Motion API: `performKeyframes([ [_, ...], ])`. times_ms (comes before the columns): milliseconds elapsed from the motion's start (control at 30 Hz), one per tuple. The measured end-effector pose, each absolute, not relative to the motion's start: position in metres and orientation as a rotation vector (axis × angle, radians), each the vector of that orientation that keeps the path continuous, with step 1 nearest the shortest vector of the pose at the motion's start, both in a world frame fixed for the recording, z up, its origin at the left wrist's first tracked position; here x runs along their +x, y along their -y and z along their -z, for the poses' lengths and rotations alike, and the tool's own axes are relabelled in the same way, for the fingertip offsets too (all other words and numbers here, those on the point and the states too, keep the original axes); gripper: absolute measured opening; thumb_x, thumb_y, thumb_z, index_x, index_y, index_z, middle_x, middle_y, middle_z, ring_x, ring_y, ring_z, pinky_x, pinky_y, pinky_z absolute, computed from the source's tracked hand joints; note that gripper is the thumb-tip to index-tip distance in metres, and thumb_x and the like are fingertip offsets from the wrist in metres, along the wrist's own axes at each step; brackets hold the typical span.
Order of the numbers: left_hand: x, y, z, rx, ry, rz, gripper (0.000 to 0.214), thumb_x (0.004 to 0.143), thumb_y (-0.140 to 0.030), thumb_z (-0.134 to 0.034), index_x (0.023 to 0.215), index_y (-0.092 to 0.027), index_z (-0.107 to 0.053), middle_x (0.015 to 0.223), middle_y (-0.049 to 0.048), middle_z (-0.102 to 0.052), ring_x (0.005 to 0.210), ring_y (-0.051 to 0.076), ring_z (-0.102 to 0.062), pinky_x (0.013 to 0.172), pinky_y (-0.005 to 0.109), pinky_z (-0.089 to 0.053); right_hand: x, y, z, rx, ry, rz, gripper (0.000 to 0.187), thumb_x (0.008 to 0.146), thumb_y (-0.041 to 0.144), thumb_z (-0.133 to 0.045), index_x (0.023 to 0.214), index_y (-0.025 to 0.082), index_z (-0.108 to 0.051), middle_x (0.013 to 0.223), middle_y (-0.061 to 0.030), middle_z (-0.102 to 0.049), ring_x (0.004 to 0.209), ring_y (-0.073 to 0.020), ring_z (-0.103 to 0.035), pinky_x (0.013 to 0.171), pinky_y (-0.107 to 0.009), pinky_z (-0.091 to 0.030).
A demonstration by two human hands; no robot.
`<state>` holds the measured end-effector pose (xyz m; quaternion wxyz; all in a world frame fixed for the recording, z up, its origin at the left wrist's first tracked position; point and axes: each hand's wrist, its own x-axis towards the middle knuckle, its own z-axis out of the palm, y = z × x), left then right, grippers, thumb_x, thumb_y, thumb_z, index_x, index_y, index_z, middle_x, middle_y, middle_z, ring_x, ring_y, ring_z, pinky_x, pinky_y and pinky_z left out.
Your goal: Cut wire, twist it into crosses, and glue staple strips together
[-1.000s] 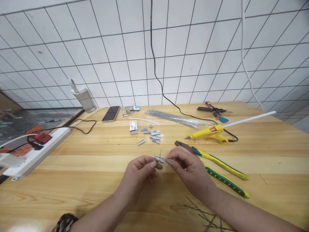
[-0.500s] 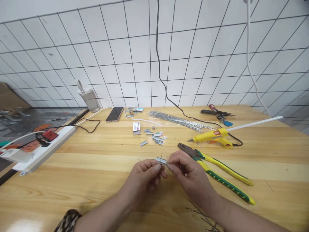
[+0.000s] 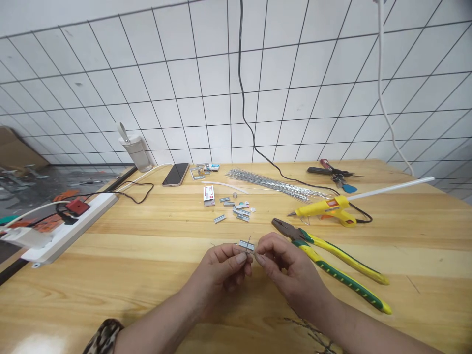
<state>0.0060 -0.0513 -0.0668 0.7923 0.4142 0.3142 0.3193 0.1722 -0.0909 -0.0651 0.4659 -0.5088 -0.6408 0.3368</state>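
Just in front of me, my left hand (image 3: 226, 268) is closed in a pinch, holding a thin wire (image 3: 249, 241) that sticks up from its fingertips. My right hand (image 3: 282, 260) pinches at the same wire from the other side, thumb against fingers. Right beyond the fingertips is a short strip of staples (image 3: 246, 244); whether it touches the fingers or lies on the wood, I cannot tell. The wire's lower part is mostly hidden by my fingers. Combination pliers (image 3: 332, 260) with yellow-green handles lie beside my right hand.
Further back are more staple strips (image 3: 241, 212), a small staple box (image 3: 208, 194), a bundle of wires (image 3: 273, 184) and a yellow glue gun (image 3: 324, 209). A phone (image 3: 176, 174) and power strip (image 3: 73, 226) are leftward. Twisted wires (image 3: 313, 332) lie under my right forearm.
The upright wire end has tilted slightly to the right and sits a little lower against the staple strip. Both hands stay almost in place.
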Motion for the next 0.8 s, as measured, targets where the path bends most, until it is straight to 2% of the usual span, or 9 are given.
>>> performKeyframes([
  [400, 0.0043, 0.0512, 0.0676, 0.866, -0.659, -0.651, 0.017, 0.075, -0.028, -0.068, 0.07, -0.013, -0.066, 0.06, 0.0002, -0.057, 0.051, 0.006, -0.043, 0.05, 0.019, -0.026, 0.1729, 0.0918, 0.0642, -1.234, 1.57, -0.868, 0.012, 0.082, 0.024, -0.053, 0.072, 0.019, -0.058, 0.069, 0.0012, -0.05, 0.058, -0.0116, -0.044, 0.052, -0.023, -0.037],
  [633, 0.0032, 0.0508, 0.0671, 0.926, -0.679, -0.621, 0.021, 0.074, -0.034, -0.069, 0.068, -0.014, -0.065, 0.058, -0.0003, -0.054, 0.049, 0.007, -0.039, 0.049, 0.021, -0.024, 0.1717, 0.0911, 0.0624, -1.23, 1.581, -0.843, 0.013, 0.081, 0.023, -0.055, 0.07, 0.019, -0.059, 0.068, 0.0009, -0.051, 0.058, -0.0117, -0.045, 0.052, -0.023, -0.037],
  [800, 0.0036, 0.0523, 0.0676, 0.886, -0.642, -0.661, 0.018, 0.073, -0.031, -0.07, 0.067, -0.014, -0.066, 0.056, -0.0001, -0.055, 0.052, 0.008, -0.042, 0.051, 0.02, -0.025, 0.1714, 0.0912, 0.062, -1.255, 1.559, -0.892, 0.013, 0.081, 0.023, -0.056, 0.069, 0.019, -0.06, 0.064, 0.0015, -0.052, 0.058, -0.0122, -0.046, 0.053, -0.024, -0.037],
])
